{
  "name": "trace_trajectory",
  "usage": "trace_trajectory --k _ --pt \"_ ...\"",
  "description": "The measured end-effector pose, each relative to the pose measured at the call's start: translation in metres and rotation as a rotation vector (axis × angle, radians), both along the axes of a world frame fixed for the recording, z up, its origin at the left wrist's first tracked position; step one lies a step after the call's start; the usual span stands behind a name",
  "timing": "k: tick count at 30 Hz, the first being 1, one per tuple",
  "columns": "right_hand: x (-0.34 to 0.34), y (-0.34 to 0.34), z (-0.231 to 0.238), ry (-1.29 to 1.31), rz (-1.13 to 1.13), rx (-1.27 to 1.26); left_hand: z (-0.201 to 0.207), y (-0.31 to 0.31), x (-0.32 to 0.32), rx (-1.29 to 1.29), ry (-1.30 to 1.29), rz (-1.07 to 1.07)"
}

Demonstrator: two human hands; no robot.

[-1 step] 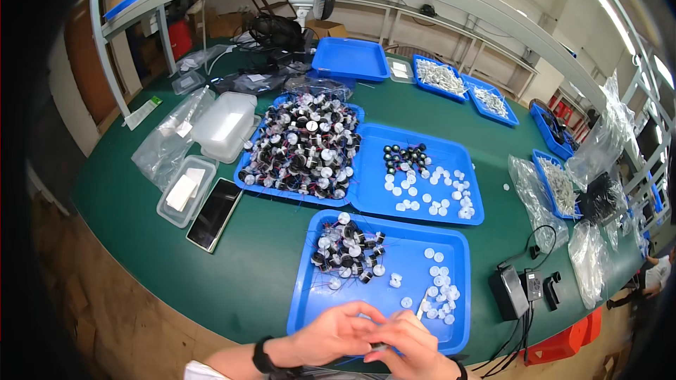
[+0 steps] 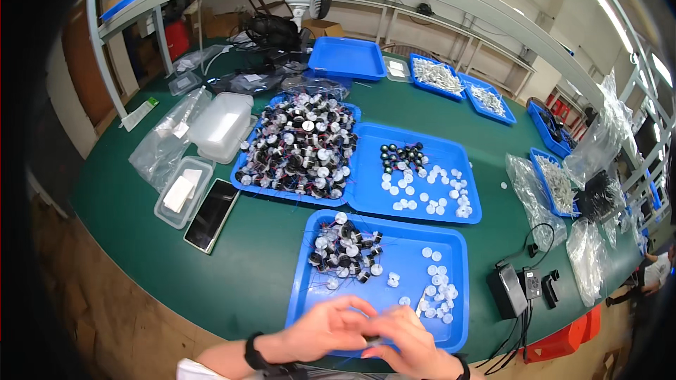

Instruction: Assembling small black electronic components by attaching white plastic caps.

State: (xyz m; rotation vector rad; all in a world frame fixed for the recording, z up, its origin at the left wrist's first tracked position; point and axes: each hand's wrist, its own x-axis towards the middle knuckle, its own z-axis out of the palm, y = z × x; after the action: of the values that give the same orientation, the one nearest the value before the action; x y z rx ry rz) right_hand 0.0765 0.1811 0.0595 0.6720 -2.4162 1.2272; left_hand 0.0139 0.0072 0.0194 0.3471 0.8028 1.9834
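"One small dark piece (image 2: 371, 340) is all I can make out between that left hand (image 2: 324, 329) and right hand (image 2: 410, 341). Are they clamped on it?"

"The right one is: thumb and fingers pinched round the piece. The left's fingertips are right beside it, but blurred, so I can't tell whether they grip."

"And just past the hands?"

"A blue tray (image 2: 405, 243), its near edge beneath them. Ahead of the left hand sits a pile of wired parts (image 2: 345, 250), black and white; ahead of the right, loose white discs (image 2: 441, 286)."

"Farther out?"

"Well ahead of the left hand, a much larger heap (image 2: 299, 148). Off to that hand's left, a phone (image 2: 213, 214) on the green surface (image 2: 246, 288); to the right hand's right, a black adapter (image 2: 507, 292)."
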Motion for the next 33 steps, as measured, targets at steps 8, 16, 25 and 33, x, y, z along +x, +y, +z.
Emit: trace_trajectory --k 8,16,25,33 --pt "-0.058 0.083 0.011 -0.367 -0.167 0.299 -0.013 -0.032 -0.179 -0.927 1.407 0.927" --pt "-0.106 0.109 -0.012 -0.395 -0.155 0.562 -0.030 -0.017 -0.197 -1.122 1.804 0.956" --pt "-0.116 0.083 -0.042 -0.437 -0.139 0.764 0.025 -0.028 -0.092 -0.833 1.728 0.838" --pt "-0.087 0.073 -0.037 -0.573 -0.006 0.741 0.018 -0.001 -0.038 -0.706 1.790 0.058"
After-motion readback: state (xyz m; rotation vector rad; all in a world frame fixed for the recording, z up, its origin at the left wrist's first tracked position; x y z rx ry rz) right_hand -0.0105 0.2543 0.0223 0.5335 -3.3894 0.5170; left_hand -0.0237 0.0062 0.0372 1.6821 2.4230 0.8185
